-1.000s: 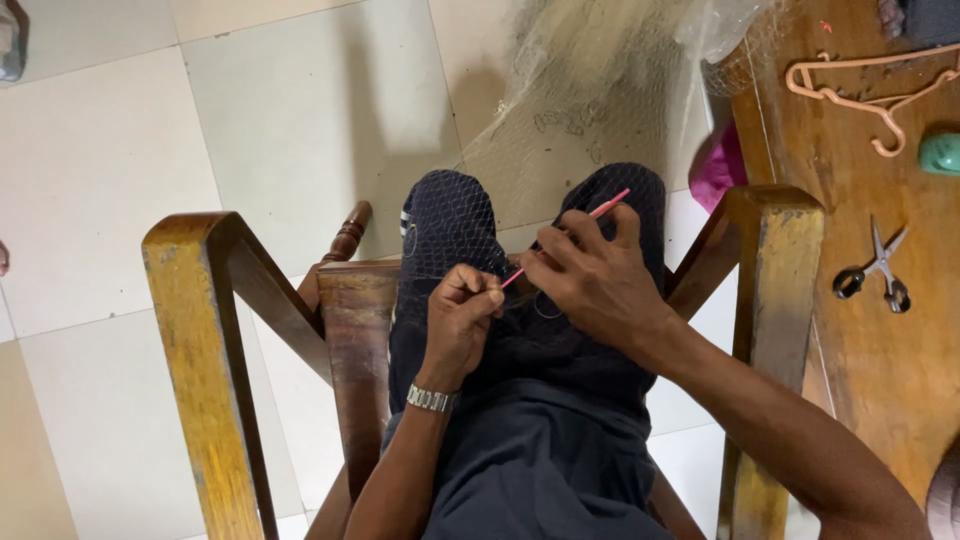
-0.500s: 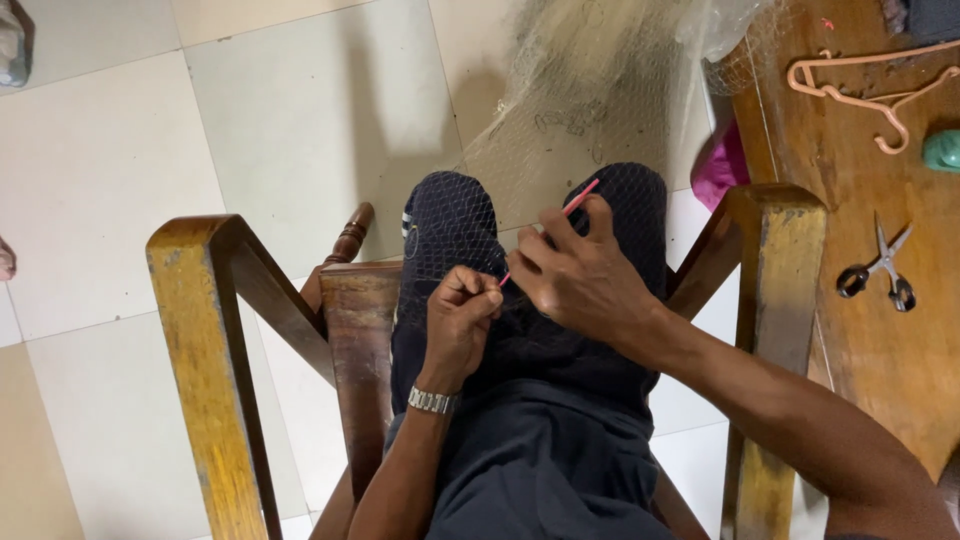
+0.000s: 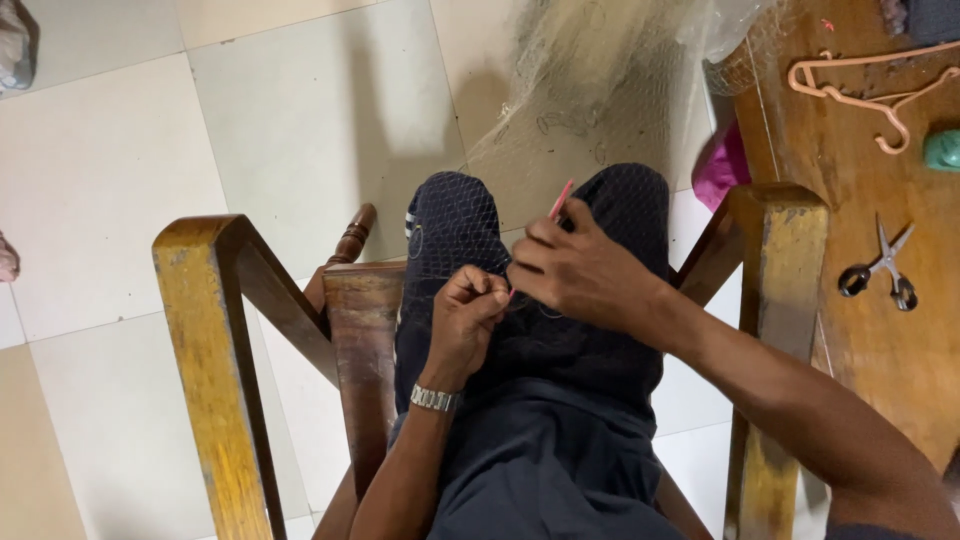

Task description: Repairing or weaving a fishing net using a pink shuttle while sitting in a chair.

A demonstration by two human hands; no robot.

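Tiles (image 3: 300,120) pale underfoot; wooden table (image 3: 870,380) beside wooden chair (image 3: 215,350).

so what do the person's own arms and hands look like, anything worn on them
Both forearms are bare, with no sleeves showing and no gloves. The left hand has a silver metal link wristwatch around its wrist. The right hand shows no watch, bracelet or ring that can be made out. At the lower right corner, a dark edge near the right upper arm may be a sleeve, but it is too cut off to tell.
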